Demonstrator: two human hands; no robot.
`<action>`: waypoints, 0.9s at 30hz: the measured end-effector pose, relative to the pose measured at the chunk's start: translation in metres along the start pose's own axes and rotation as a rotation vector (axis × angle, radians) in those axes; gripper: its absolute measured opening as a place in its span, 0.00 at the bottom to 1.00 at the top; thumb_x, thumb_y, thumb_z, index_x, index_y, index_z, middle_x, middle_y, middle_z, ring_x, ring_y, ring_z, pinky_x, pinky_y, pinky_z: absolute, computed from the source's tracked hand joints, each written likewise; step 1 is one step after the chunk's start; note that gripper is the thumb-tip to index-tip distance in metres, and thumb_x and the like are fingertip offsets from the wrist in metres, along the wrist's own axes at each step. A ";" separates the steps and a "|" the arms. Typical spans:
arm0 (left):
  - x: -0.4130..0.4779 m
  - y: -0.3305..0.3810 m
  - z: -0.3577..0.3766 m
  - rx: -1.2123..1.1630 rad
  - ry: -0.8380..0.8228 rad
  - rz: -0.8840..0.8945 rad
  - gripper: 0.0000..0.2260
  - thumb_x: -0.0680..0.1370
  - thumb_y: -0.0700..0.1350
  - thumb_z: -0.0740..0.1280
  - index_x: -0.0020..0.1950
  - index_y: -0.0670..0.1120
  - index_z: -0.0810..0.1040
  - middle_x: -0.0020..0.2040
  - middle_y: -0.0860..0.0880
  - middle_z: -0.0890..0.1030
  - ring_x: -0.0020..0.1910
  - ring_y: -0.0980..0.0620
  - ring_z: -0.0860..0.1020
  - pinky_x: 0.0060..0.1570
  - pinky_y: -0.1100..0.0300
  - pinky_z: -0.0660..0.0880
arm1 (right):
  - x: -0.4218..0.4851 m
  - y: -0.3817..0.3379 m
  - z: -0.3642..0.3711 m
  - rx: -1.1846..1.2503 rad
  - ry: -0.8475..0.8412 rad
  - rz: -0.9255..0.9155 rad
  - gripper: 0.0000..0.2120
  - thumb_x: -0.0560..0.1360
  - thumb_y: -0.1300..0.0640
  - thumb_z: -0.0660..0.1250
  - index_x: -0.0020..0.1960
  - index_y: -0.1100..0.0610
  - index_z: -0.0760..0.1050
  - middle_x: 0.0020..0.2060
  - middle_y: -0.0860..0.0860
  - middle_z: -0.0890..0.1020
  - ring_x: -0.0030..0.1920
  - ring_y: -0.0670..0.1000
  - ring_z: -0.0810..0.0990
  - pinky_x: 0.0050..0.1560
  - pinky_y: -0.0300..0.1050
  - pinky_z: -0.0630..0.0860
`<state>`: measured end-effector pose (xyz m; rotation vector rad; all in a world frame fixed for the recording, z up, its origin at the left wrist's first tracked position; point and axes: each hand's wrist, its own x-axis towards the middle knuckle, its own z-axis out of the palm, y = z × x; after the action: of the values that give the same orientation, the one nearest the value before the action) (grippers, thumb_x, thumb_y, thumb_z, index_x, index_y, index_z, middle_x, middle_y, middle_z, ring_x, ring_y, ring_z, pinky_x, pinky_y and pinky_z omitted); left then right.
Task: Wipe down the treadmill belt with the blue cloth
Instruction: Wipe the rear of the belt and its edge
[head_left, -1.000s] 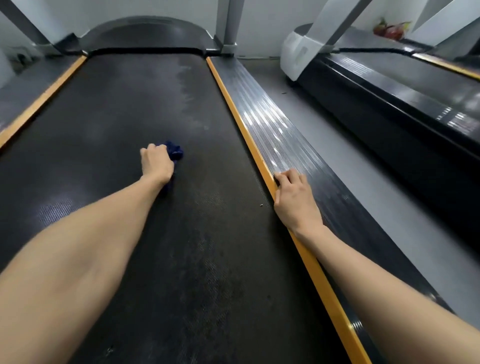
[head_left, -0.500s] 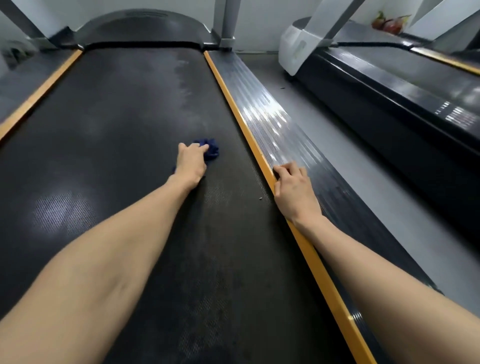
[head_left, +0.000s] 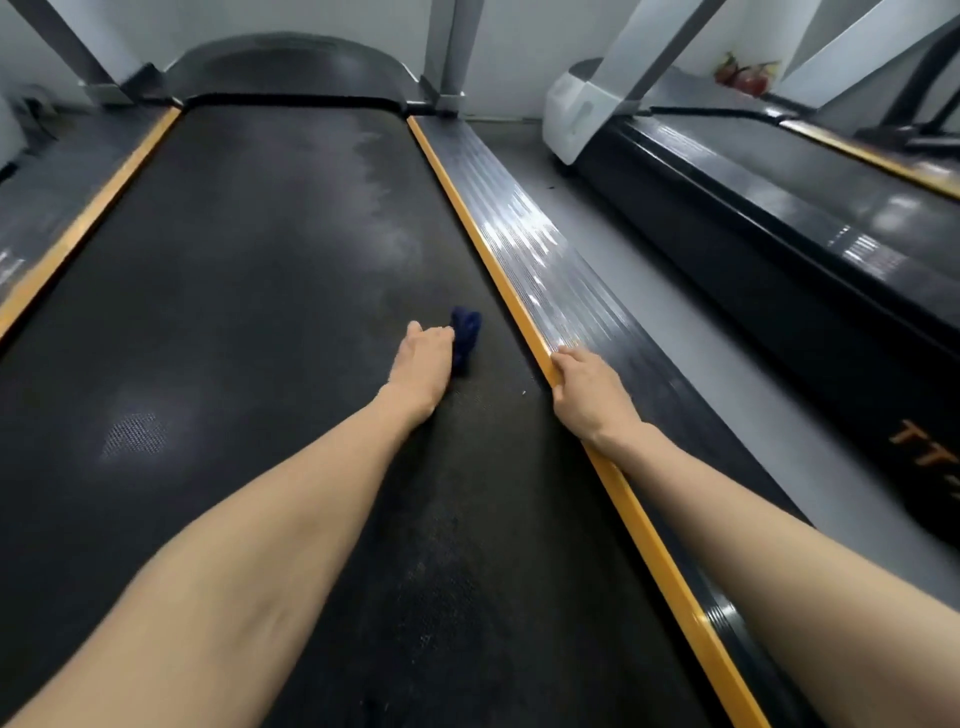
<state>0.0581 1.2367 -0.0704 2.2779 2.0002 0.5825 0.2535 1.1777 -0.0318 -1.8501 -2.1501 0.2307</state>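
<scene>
My left hand (head_left: 423, 358) clutches the wadded dark-blue cloth (head_left: 466, 332), right hand (head_left: 587, 389) gripping the orange side strip (head_left: 498, 270), where the wad might snag!

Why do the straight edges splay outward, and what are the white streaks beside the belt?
Head view: the wide-angle lens bows the orange trim outward; light glares in white streaks on the ribbed side rail and as a pale patch on the belt; the far left edge is smeared, the blue cloth fairly sharp.
</scene>
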 end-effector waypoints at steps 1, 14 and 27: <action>-0.010 0.013 0.005 0.006 0.017 0.057 0.10 0.81 0.39 0.55 0.58 0.43 0.73 0.58 0.45 0.76 0.54 0.43 0.67 0.55 0.51 0.69 | -0.007 0.004 -0.004 -0.032 0.004 0.009 0.17 0.77 0.63 0.58 0.65 0.61 0.71 0.62 0.54 0.74 0.63 0.55 0.71 0.65 0.49 0.67; -0.067 0.013 -0.032 -0.079 -0.191 0.145 0.18 0.76 0.41 0.64 0.66 0.45 0.73 0.62 0.45 0.73 0.59 0.43 0.74 0.57 0.56 0.68 | -0.035 0.016 -0.007 -0.018 -0.054 0.039 0.19 0.79 0.62 0.55 0.69 0.57 0.66 0.68 0.53 0.70 0.67 0.55 0.67 0.66 0.50 0.65; -0.068 -0.019 -0.032 -0.031 0.265 -0.399 0.14 0.78 0.40 0.62 0.64 0.42 0.75 0.58 0.40 0.76 0.57 0.38 0.68 0.57 0.54 0.65 | -0.018 0.036 0.016 0.031 0.175 -0.039 0.11 0.79 0.60 0.54 0.58 0.58 0.72 0.58 0.53 0.73 0.59 0.54 0.66 0.58 0.48 0.66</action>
<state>0.0239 1.1672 -0.0631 1.7813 2.4516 0.8999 0.2842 1.1672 -0.0600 -1.7411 -2.0495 0.0892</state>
